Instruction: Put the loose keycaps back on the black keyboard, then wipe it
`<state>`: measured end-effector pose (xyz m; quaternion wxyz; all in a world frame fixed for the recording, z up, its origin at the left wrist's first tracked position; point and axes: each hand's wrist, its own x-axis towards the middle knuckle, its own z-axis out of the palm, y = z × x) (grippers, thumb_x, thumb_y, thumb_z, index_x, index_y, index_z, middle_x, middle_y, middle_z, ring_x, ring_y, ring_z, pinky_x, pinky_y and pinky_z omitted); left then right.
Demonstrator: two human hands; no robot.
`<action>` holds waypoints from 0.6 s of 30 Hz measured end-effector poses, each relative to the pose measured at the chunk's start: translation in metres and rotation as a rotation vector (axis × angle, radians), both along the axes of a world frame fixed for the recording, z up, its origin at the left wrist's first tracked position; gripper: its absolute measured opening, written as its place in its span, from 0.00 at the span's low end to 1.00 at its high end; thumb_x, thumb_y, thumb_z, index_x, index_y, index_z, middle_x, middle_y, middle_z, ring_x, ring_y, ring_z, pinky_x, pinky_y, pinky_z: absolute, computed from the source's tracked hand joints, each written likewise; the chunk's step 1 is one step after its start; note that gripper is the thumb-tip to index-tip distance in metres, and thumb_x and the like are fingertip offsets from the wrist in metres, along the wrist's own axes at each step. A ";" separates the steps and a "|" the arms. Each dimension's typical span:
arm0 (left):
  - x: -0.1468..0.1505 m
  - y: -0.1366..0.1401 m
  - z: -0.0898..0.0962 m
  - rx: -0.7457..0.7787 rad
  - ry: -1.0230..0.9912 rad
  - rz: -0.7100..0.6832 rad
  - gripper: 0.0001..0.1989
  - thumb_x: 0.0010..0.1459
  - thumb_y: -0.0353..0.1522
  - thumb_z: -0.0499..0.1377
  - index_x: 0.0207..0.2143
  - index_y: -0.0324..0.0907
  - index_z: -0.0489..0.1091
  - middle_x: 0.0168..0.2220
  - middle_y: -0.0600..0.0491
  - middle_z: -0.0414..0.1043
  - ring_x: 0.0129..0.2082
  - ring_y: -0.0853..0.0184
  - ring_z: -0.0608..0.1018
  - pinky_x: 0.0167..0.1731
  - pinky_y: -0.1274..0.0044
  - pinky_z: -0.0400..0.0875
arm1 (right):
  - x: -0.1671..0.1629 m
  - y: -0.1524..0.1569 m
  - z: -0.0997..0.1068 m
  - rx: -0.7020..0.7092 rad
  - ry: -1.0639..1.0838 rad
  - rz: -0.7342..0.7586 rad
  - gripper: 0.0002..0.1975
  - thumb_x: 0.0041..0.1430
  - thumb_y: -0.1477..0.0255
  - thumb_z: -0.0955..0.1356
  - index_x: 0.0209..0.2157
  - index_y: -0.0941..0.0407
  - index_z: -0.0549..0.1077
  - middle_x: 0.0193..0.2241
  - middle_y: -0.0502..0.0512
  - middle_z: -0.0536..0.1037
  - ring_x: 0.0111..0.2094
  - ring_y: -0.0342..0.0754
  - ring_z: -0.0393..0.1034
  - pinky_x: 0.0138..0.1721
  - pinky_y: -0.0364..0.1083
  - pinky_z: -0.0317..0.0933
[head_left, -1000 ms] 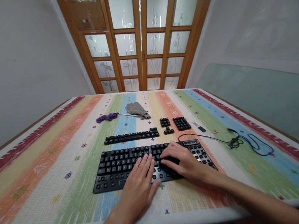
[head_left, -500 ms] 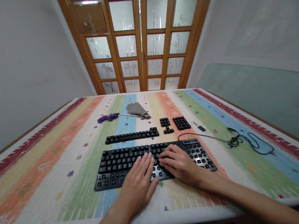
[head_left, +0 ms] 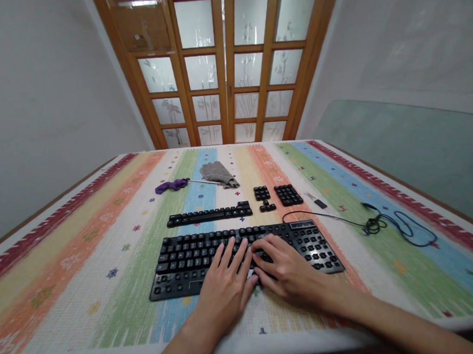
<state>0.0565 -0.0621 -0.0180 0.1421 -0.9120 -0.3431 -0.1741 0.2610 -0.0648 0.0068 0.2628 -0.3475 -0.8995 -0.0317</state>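
Note:
A black keyboard point(head_left: 185, 255) lies in front of me, with keycaps on its upper left rows and bare switches along its bottom rows and number block. My left hand point(head_left: 225, 284) rests on its middle, palm down with fingers spread. Close beside it, my right hand point(head_left: 284, 267) bends its fingers down onto the keyboard right of centre. Its thumb and fingertips are apart, and I make out nothing held between them. Both hands cover part of the keys. Behind the keyboard lies a long row of loose black keycaps point(head_left: 209, 216).
Keycap groups sit further back: a number-pad block point(head_left: 288, 195), a small block point(head_left: 261, 193) and arrow keys point(head_left: 267, 206). To their right is a small black-and-metal tool point(head_left: 320, 203). A coiled cable point(head_left: 375, 224) lies right. A grey cloth point(head_left: 219, 174) and purple cloth point(head_left: 172, 186) lie behind.
My left hand has shifted slightly right and its fingers have spread. The right hand's fingers have bent more, and its thumb now shows, lowered toward the keyboard's front edge.

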 end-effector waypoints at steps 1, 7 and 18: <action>0.001 0.000 0.000 -0.002 -0.005 0.000 0.24 0.71 0.40 0.49 0.63 0.39 0.62 0.67 0.47 0.60 0.65 0.50 0.65 0.61 0.59 0.63 | 0.000 0.000 -0.001 0.001 0.001 -0.003 0.08 0.63 0.77 0.66 0.40 0.62 0.78 0.43 0.65 0.75 0.44 0.56 0.66 0.45 0.55 0.68; 0.004 0.003 0.001 -0.003 -0.009 -0.023 0.22 0.72 0.38 0.47 0.61 0.35 0.65 0.64 0.45 0.64 0.64 0.52 0.66 0.61 0.61 0.62 | -0.001 0.002 0.000 -0.019 -0.033 -0.059 0.08 0.62 0.77 0.66 0.36 0.59 0.79 0.42 0.64 0.75 0.44 0.56 0.65 0.45 0.56 0.67; 0.000 -0.001 -0.004 -0.026 -0.045 -0.025 0.27 0.70 0.42 0.48 0.64 0.35 0.60 0.67 0.43 0.58 0.67 0.54 0.62 0.64 0.63 0.59 | 0.009 0.056 0.032 -0.142 0.091 -0.012 0.11 0.63 0.74 0.67 0.29 0.57 0.80 0.36 0.58 0.77 0.40 0.52 0.67 0.45 0.53 0.63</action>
